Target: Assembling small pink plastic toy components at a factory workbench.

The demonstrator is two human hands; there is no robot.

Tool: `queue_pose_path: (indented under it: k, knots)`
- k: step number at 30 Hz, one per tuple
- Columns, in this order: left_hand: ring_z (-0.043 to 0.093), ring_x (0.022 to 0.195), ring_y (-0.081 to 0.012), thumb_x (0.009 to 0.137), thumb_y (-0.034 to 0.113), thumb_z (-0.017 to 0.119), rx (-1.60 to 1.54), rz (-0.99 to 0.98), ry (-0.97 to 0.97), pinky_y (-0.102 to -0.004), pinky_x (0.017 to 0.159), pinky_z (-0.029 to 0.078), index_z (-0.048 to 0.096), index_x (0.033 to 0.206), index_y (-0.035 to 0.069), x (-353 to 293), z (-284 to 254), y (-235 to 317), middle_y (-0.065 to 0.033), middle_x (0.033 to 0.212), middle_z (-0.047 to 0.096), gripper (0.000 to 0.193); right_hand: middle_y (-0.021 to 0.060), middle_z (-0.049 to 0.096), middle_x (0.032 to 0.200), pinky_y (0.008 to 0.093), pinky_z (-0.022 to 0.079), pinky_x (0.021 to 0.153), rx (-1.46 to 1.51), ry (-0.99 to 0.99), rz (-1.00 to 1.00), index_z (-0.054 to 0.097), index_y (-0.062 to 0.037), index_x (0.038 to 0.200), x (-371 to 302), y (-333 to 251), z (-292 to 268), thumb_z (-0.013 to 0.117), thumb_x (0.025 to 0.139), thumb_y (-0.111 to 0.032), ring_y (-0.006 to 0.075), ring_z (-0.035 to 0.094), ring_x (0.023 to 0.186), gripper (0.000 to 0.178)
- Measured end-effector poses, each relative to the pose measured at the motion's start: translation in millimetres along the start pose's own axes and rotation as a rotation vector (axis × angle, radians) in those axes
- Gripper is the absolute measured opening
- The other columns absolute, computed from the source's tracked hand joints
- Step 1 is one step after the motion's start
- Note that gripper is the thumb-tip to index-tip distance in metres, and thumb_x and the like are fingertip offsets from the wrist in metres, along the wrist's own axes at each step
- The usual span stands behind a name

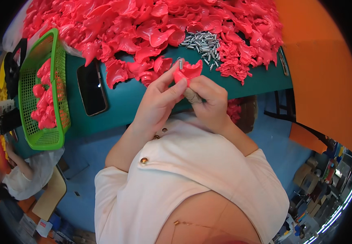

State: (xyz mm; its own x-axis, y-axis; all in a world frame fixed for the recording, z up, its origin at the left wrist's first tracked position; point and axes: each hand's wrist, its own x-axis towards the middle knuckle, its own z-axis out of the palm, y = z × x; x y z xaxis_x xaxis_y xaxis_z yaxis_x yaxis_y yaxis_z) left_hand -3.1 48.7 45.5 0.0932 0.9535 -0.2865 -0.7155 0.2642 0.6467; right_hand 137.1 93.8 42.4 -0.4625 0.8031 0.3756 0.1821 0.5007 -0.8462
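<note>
My cream blouse (192,179) below, both hands up: left hand (159,101) pinching a small metal pin (180,64), right hand (208,99) gripping the red plastic piece (188,72) over the table edge; some finished in the green basket (41,93), a huge red pile (155,24) left

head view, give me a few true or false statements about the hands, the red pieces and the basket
1. Both hands, the left hand and the right hand, hold one red plastic piece. True.
2. The green basket holds metal pins. False: it holds red pieces; the metal pins lie loose on the table amid the red pile.
3. A dark phone lies on the teal table beside the basket. True.
4. The phone lies to the right of the hands. False: it lies to their left.
</note>
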Motion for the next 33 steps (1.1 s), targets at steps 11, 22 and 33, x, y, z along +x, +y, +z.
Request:
queue_pose_path:
  k: [11,22,33]
  knots:
    - [0.058,0.099,-0.0151,0.094,0.019,0.050,-0.077,-0.022,0.009,-0.0308,0.086,0.049,0.053,0.116,-0.004,7,-22,-21,-0.0077,0.108,0.060,0.032,0.0085,0.062,0.073,0.0252,0.044,0.052,0.095,-0.236,0.031,0.065,-0.0007,0.085,8,17,-23,0.068,0.078,-0.008,0.0163,0.057,0.060,0.010]
    - [0.059,0.102,-0.0206,0.095,0.023,0.047,-0.181,-0.090,0.052,-0.0357,0.090,0.048,0.053,0.115,-0.003,2,-19,-1,-0.0118,0.113,0.059,0.034,0.0084,0.063,0.084,0.0310,0.044,0.075,-0.797,-0.134,0.004,0.065,-0.0033,0.091,98,93,-120,0.066,0.079,-0.015,0.0213,0.057,0.086,0.017]
    - [0.059,0.102,-0.0243,0.095,0.024,0.045,-0.272,-0.094,0.046,-0.0391,0.091,0.049,0.048,0.119,-0.004,8,-22,12,-0.0155,0.116,0.056,0.037,0.0100,0.061,0.087,0.0314,0.044,0.072,-0.690,-0.029,-0.069,0.061,-0.0023,0.096,112,110,-134,0.060,0.086,-0.015,0.0235,0.058,0.086,0.017]
